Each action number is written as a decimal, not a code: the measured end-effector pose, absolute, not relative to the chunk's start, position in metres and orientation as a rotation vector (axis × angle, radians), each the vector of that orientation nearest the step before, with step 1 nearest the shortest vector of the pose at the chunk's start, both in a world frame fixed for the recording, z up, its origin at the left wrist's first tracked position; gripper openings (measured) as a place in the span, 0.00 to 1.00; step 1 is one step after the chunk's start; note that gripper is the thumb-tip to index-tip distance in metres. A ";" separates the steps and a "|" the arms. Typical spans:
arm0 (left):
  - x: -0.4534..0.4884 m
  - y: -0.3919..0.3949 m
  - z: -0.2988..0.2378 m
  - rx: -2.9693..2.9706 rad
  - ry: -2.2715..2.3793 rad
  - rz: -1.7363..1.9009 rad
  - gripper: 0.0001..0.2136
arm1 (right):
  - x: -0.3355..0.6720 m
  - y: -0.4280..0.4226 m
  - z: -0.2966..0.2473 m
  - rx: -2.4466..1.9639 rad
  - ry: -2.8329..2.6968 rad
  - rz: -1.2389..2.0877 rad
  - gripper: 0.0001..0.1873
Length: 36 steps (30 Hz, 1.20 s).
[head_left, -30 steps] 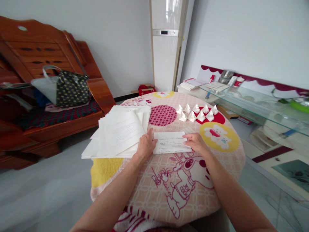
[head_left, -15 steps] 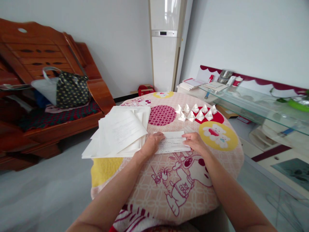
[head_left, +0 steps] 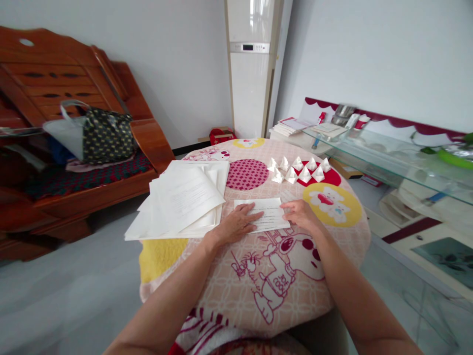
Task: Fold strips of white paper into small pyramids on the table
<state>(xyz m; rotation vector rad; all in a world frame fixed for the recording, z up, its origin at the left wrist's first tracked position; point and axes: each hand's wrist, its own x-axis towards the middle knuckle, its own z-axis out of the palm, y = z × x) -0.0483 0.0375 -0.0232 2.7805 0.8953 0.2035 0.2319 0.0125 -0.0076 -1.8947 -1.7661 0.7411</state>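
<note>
A folded white sheet of printed paper (head_left: 266,211) lies on the pink cartoon-print cloth of the round table (head_left: 258,286). My left hand (head_left: 238,223) rests flat on the sheet's left half, fingers stretched out across it. My right hand (head_left: 301,215) presses the sheet's right edge with its fingers lying flat. A stack of white paper sheets (head_left: 185,199) sits just left of my left hand. Several small folded paper pyramids (head_left: 299,170) stand in a cluster beyond the sheet.
A wooden bench (head_left: 66,148) with a patterned bag (head_left: 103,135) stands to the left. A tall white air conditioner (head_left: 251,69) is against the back wall. A glass shelf (head_left: 388,153) holding books and small items runs along the right side.
My left hand has slid rightward from the sheet's left edge onto the paper, flattening out. My right hand stays at the right edge. The view has shifted slightly.
</note>
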 end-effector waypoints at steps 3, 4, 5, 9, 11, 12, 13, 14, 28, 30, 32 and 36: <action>-0.049 0.040 -0.026 2.791 0.899 0.192 0.24 | 0.232 0.014 -0.004 -1.889 -1.788 0.728 0.23; -0.049 0.040 -0.026 2.795 0.899 0.190 0.24 | 0.231 0.014 -0.001 -1.898 -1.802 0.708 0.22; -0.049 0.041 -0.026 2.800 0.899 0.185 0.24 | 0.229 0.015 0.003 -1.913 -1.808 0.668 0.20; -0.047 0.041 -0.026 2.805 0.893 0.147 0.24 | 0.209 0.015 0.023 -1.921 -1.745 0.373 0.10; -0.046 0.042 -0.027 2.795 0.902 0.154 0.24 | 0.191 0.013 0.029 -1.797 -1.777 0.464 0.09; -0.046 0.042 -0.028 2.790 0.907 0.162 0.24 | 0.182 0.011 0.030 -1.734 -1.788 0.588 0.09; -0.046 0.042 -0.029 2.786 0.913 0.169 0.24 | 0.174 0.010 0.028 -1.686 -1.807 0.740 0.09; -0.046 0.043 -0.029 2.784 0.922 0.174 0.23 | 0.166 0.008 0.025 -1.648 -1.839 0.887 0.09; -0.044 0.041 -0.026 2.722 0.946 0.190 0.20 | 0.141 -0.007 0.023 -1.880 -2.099 0.893 0.05; -0.044 0.041 -0.025 2.724 0.963 0.173 0.21 | 0.141 -0.007 0.022 -1.907 -2.124 0.826 0.05; -0.044 0.041 -0.024 2.726 0.971 0.148 0.23 | 0.147 -0.007 0.019 -1.943 -2.115 0.795 0.06; -0.045 0.042 -0.026 2.761 0.928 0.145 0.25 | 0.169 -0.009 0.016 -2.042 -1.997 0.847 0.05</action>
